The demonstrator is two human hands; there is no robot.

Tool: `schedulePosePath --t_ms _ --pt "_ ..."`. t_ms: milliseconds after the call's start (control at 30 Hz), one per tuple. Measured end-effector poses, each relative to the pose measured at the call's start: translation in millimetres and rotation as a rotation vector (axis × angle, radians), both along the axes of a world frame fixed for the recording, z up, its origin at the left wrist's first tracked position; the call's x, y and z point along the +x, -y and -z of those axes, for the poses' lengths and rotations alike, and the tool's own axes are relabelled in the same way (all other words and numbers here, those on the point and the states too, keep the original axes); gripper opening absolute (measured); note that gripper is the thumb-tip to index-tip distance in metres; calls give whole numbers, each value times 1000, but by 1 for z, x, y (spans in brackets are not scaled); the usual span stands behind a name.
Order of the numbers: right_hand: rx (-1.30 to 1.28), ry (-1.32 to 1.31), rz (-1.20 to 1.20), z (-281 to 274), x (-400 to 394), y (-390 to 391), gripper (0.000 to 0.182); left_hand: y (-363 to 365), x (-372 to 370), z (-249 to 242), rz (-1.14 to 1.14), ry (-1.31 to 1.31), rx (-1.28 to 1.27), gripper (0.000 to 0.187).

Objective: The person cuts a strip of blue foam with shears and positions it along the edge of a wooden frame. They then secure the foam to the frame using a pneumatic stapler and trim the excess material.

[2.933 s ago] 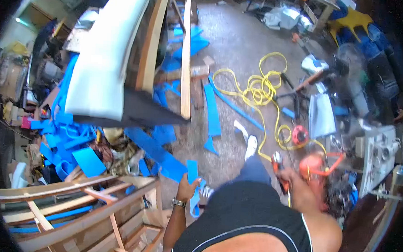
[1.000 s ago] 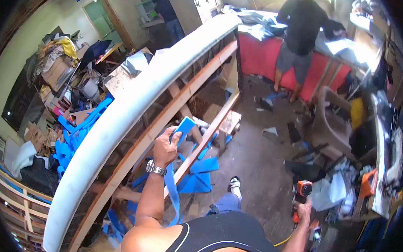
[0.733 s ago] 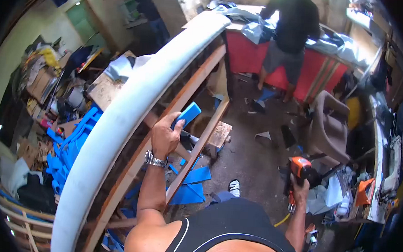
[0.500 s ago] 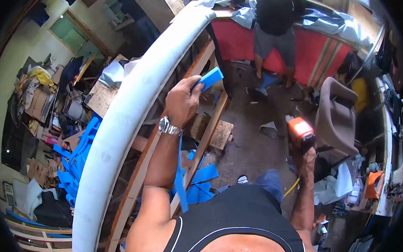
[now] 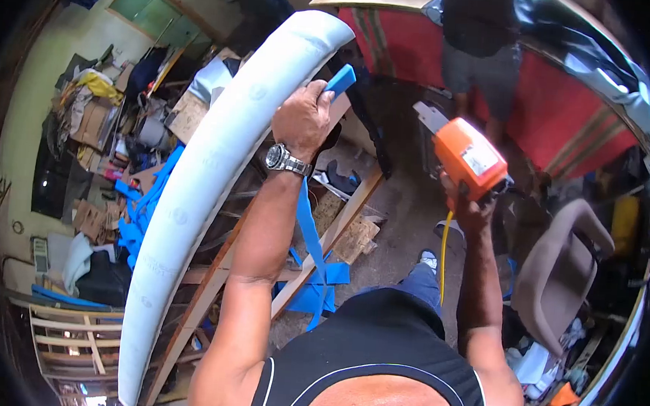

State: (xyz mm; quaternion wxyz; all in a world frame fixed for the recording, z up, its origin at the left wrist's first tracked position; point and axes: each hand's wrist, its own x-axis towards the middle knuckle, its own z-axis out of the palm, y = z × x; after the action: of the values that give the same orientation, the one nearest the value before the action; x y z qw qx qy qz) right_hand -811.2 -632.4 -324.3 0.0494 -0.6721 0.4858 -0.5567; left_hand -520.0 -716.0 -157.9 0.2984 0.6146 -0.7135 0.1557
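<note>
My left hand [image 5: 302, 120] is closed around a blue foam strip [image 5: 341, 77]. The strip's short end sticks out past my fingers, and its long tail hangs below my wrist. That hand is at the far end of a curved frame part with white padding [image 5: 216, 159], close to its inner edge. In my right hand [image 5: 468, 200] is an orange air stapler [image 5: 469, 156], held up with its metal nose towards the upper left. A yellow hose [image 5: 444, 262] runs down from its handle. The stapler is apart from the frame.
Wooden rails [image 5: 338, 237] of the frame run below my left arm. Blue foam offcuts [image 5: 308, 291] lie beneath them. A brown chair [image 5: 558, 277] stands at the right. Beyond, another person [image 5: 478, 34] stands at a red-covered bench [image 5: 561, 121].
My right hand has raised the stapler up and towards the left, nearer the frame. My left hand has moved slightly up with the foam strip. The view has shifted and tilted.
</note>
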Motion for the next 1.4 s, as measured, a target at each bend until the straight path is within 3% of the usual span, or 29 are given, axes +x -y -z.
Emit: schedulePosePath --t_ms 167,367,400,500,633,767,1167,1367,1400 --pt "127 444 -426 -34 32 95 38 41 -13 4 -148 81 -35 21" --pt "-42 489 -617 -51 67 160 36 56 -14 6 -205 89 -79 20" --pt "145 624 -693 -53 72 163 36 56 -15 5 -214 87 -74 20" --pt "-18 498 -707 -40 85 182 37 59 -15 8 -221 72 -89 19" --pt "-35 349 -621 -31 98 195 36 60 -17 9 -230 70 -105 17" --pt "103 481 -722 -36 102 199 38 61 -18 9 -220 67 -125 16" --pt "51 467 -684 -37 105 203 39 63 -17 12 -224 63 -128 15" --pt "-44 325 -560 -29 117 203 40 65 -15 13 -236 64 -123 18" --pt "41 365 -584 -30 115 200 39 63 -15 14 -235 76 -124 19"
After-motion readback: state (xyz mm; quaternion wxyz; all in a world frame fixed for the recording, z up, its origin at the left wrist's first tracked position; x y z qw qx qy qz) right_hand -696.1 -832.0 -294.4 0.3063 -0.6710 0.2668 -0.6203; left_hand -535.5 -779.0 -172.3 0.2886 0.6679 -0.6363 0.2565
